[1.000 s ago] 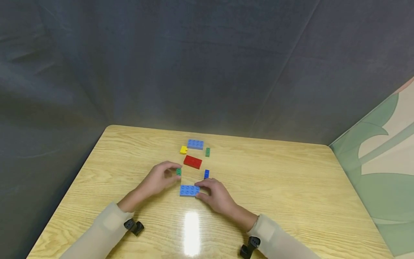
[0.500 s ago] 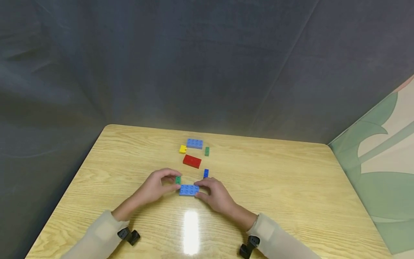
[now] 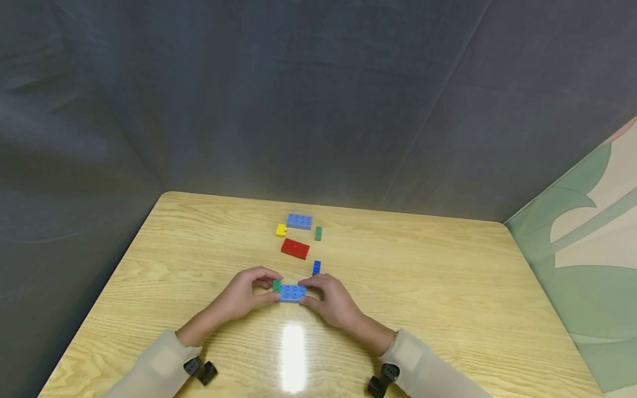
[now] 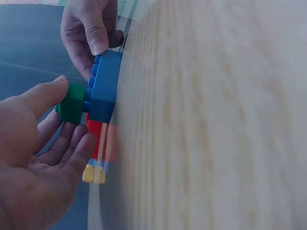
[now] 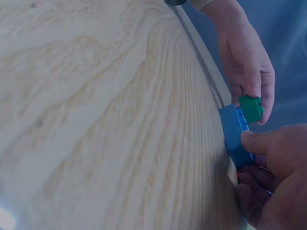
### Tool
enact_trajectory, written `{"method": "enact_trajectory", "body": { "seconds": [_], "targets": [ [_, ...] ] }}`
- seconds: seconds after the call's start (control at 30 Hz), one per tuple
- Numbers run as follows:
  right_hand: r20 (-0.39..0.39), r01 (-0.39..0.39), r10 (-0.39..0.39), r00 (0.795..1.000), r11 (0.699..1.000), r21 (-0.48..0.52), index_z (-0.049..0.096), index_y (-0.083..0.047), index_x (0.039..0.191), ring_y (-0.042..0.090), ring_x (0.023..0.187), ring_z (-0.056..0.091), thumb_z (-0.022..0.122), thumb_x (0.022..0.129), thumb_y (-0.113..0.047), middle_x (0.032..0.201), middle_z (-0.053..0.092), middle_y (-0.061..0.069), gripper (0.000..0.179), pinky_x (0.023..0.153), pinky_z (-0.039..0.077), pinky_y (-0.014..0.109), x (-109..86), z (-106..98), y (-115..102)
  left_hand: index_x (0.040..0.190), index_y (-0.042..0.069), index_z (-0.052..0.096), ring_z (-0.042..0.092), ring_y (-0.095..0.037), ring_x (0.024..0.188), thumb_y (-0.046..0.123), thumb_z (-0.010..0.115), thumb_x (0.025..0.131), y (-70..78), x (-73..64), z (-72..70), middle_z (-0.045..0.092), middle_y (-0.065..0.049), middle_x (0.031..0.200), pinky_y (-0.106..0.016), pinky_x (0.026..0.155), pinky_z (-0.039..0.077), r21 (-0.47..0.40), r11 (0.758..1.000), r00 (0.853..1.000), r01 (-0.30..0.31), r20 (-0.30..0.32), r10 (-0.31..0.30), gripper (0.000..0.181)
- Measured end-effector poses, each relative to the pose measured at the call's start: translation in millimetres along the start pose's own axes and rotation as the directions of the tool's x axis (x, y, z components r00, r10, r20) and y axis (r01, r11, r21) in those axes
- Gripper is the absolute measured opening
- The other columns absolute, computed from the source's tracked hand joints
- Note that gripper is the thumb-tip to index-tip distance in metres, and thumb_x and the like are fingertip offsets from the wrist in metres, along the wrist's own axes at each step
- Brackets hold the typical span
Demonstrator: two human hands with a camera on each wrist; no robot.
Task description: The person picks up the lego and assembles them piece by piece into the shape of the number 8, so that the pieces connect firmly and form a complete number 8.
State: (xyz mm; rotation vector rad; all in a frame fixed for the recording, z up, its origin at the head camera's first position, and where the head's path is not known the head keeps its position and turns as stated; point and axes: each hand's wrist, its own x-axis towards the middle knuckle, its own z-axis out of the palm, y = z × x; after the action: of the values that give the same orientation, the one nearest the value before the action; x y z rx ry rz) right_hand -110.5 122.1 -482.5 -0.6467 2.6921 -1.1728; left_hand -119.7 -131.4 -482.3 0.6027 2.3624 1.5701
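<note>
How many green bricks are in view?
2: a near green brick, pinched by the left hand at one end of the near blue brick, and a far green brick right of the far blue brick. Others may be hidden.

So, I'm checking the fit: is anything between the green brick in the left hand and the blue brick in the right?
Nothing visible: only the studs of the blue brick show between it and the green brick.

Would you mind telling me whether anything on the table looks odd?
The yellow brick seems to lie on its side: its knob points sideways, while studs on the far blue brick face up.
</note>
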Motion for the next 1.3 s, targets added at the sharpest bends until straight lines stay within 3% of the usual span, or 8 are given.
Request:
{"method": "enact_trajectory", "body": {
  "seconds": [0.77,1.1,1.3],
  "targets": [
    [0.003,-0.001,0.001,1.0,1.0,-0.001,0.074,-0.009,0.12,0.018,0.109,0.064,0.077,0.092,-0.015,0.115,0.072,0.002,0.029,0.095,0.053,0.039,0.4,-0.4,0.0,0.12,0.001,0.069,0.067,-0.024,0.104,0.011,0.08,0.089,-1.3,4.3,4.7,0.068,-0.012,0.12,-0.03,0.093,0.055,0.008,1.0,0.999,-0.028,0.016,0.028,0.034],
    [-0.002,0.001,-0.001,1.0,1.0,0.007,0.074,-0.008,0.12,0.02,0.111,0.064,0.077,0.092,-0.015,0.116,0.072,0.003,0.029,0.096,0.052,0.041,-1.0,-0.8,0.1,0.121,-0.001,0.069,0.07,-0.028,0.106,0.01,0.078,0.091,2.7,6.5,2.2,0.068,-0.015,0.12,-0.026,0.086,0.057,-0.053,0.998,0.998,0.034,0.059,-0.031,0.033],
    [-0.009,0.012,-0.012,1.0,1.0,0.003,0.074,-0.008,0.12,0.02,0.111,0.064,0.077,0.092,-0.014,0.116,0.072,0.004,0.029,0.096,0.052,0.041,-1.2,-0.7,-1.0,0.119,-0.002,0.069,0.069,-0.029,0.107,0.007,0.078,0.09,5.8,9.1,-1.2,0.067,-0.017,0.12,-0.026,0.085,0.057,-0.031,0.999,0.995,0.038,0.09,-0.035,0.032]
  ]
}}
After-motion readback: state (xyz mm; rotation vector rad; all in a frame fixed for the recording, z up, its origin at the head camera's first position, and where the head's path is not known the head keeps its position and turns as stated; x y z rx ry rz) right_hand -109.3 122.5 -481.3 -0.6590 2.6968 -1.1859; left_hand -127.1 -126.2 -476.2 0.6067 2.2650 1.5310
